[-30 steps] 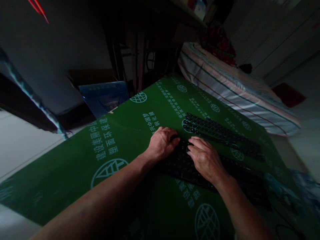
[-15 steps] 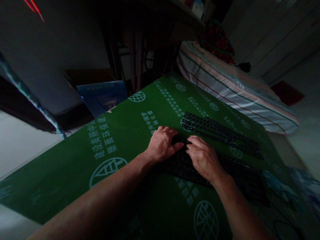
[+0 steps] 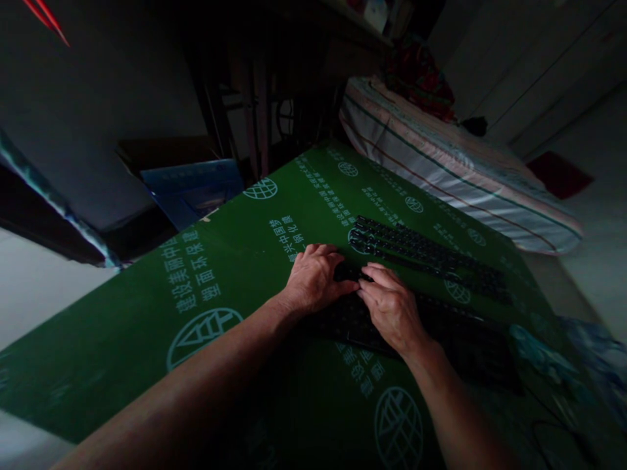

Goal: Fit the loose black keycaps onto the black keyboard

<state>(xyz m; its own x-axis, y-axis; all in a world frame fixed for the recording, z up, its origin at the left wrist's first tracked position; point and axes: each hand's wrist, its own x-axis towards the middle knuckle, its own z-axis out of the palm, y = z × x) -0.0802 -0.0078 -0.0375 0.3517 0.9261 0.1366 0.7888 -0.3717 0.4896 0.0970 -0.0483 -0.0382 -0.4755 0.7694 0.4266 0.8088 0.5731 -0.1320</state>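
Board (image 3: 245,251): smooth green sheet, pale print | keyboard (image 3: 475,346): black oblong slab, inward of board's far-right edge; rows of small black keys (image 3: 431,254) between | left hand (image 3: 313,277), right hand (image 3: 392,303): fingers curled, little spread, at keyboard's left end; pinched item: cannot tell

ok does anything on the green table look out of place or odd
Yes: what look like loose black keycaps lie in rows on the green table, beyond the keyboard, rather than fitted in it. Too dark to judge damage.
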